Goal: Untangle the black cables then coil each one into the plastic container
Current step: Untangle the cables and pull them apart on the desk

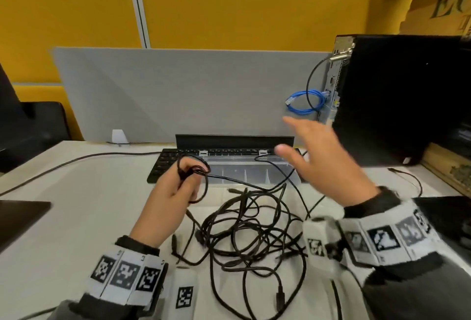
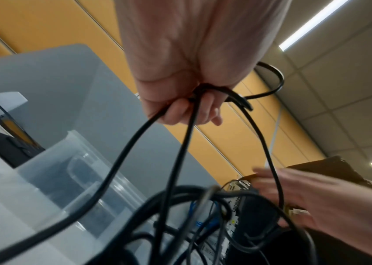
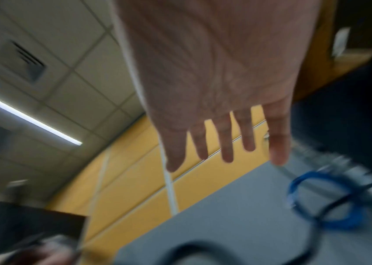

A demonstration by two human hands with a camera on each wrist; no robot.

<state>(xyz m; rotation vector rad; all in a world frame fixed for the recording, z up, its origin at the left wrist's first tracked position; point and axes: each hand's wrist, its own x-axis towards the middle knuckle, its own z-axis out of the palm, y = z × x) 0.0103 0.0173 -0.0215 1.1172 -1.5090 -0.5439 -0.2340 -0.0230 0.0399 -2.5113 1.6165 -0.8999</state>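
Observation:
A tangle of black cables [image 1: 254, 233] lies on the white table between my arms. My left hand [image 1: 178, 184] is raised over its left side and grips a small coil of black cable [image 1: 195, 170]; strands run down from the fist [image 2: 189, 107] into the heap [image 2: 203, 206]. My right hand [image 1: 313, 156] is lifted above the right end of the clear plastic container [image 1: 244, 169], fingers spread [image 3: 226, 143] and holding nothing. One black strand lies across the container.
A black keyboard [image 1: 163, 166] sits just behind and left of the container. A black computer tower [image 1: 397, 95] stands at the right with a blue cable coil [image 1: 305, 103] hanging at its back. A grey divider [image 1: 178, 90] closes the desk's far edge.

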